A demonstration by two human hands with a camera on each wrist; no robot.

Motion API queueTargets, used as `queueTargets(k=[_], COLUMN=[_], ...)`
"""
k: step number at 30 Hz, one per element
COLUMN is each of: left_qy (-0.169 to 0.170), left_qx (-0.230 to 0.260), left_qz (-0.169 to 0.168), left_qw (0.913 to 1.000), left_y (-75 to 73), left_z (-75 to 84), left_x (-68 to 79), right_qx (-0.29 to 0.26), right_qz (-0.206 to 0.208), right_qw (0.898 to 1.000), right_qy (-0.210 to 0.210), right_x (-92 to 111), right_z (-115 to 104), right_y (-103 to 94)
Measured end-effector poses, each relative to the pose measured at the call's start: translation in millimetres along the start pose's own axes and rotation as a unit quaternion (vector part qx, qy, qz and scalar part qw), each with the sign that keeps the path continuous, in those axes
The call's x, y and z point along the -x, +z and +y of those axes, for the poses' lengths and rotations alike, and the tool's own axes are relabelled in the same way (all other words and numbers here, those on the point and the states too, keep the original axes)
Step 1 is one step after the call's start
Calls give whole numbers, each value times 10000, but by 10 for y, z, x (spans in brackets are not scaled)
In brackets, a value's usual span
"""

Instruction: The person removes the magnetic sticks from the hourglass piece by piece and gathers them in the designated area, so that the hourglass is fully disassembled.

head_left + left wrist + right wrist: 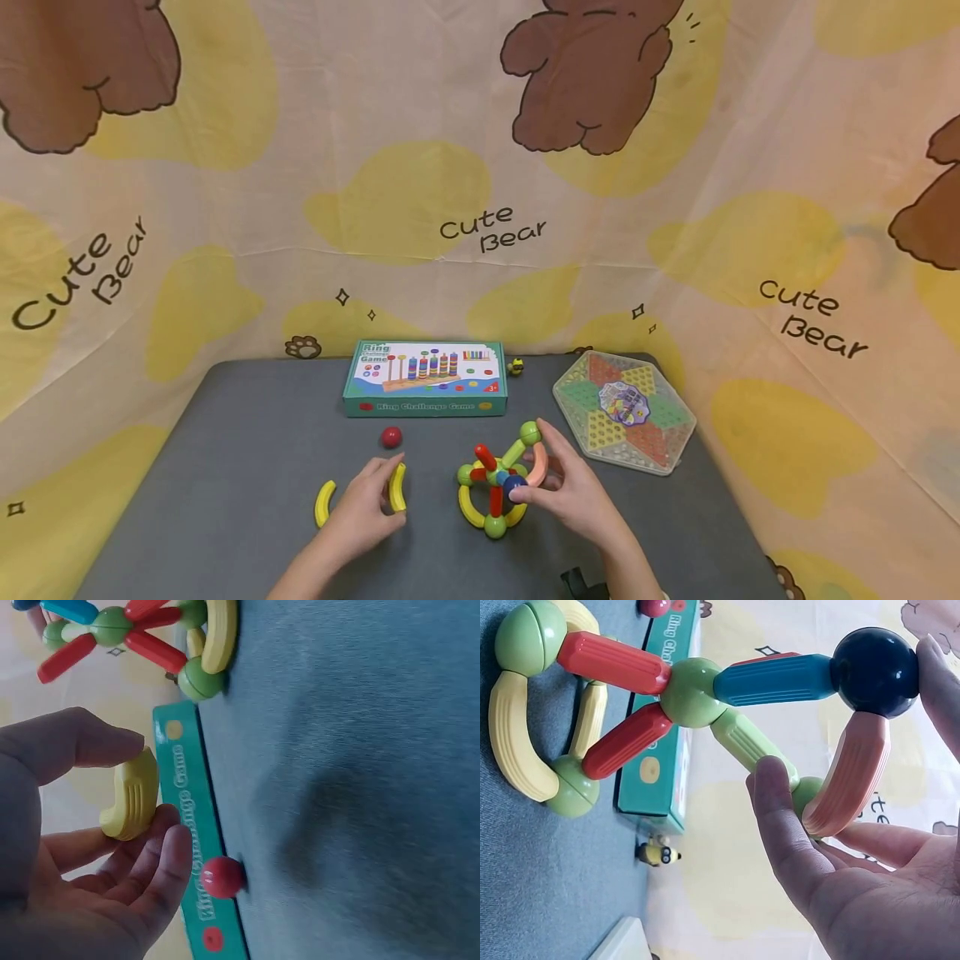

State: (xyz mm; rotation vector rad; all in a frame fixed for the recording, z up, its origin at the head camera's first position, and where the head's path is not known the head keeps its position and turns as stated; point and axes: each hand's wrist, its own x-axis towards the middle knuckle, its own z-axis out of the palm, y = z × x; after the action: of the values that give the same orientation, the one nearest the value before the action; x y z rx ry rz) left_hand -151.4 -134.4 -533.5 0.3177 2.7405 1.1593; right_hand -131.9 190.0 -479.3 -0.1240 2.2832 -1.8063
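Note:
My left hand (363,506) pinches a curved yellow stick (137,793) between thumb and fingertips, above the table. A second curved yellow stick (324,503) lies to the left of that hand. My right hand (567,481) grips the upper part of a ball-and-stick toy structure (496,492), its thumb on a dark blue ball (876,673) and its fingers around a green ball (807,796). A curved pink stick (852,774) joins these two balls. Red, blue and light green sticks spread from a central green ball (693,692), over a base ring of yellow curved sticks and green balls.
A red ball (392,437) lies in front of the Ring Challenge Game box (425,407) at the back. Beside the box stands a small yellow figure (515,367). A hexagonal Chinese checkers board (652,417) lies back right. Something black (583,585) sits at the front edge.

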Motion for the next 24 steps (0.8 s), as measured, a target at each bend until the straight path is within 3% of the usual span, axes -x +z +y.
queueTargets(k=[5,9,13,16,20,24], left_qy=[-195,-409,-387,-147,151,75], left_qx=[148,33,-440,-953,-1825,-2401], left_qz=[-53,140,307,329,321,84], left_qw=[9997,9991,9978,9948,9826,9707], left_y=[-25,-109,-239,-319,-367,-353], left_z=[-151,-263,-388,-465,-544,-602], left_x=[31,62,100,118,131,133], right_qx=[-12,-31,-19,-19,-6,84], right_qz=[-1,-9,-17,-25,-15,33], right_qw=[10000,10000,10000,10000,10000,10000], right_qy=[-42,-37,-32,-43,-42,-11], right_x=[14,26,24,18,14,10], right_z=[-1,0,7,16,21,19], right_y=[-5,0,11,12,4,-2])
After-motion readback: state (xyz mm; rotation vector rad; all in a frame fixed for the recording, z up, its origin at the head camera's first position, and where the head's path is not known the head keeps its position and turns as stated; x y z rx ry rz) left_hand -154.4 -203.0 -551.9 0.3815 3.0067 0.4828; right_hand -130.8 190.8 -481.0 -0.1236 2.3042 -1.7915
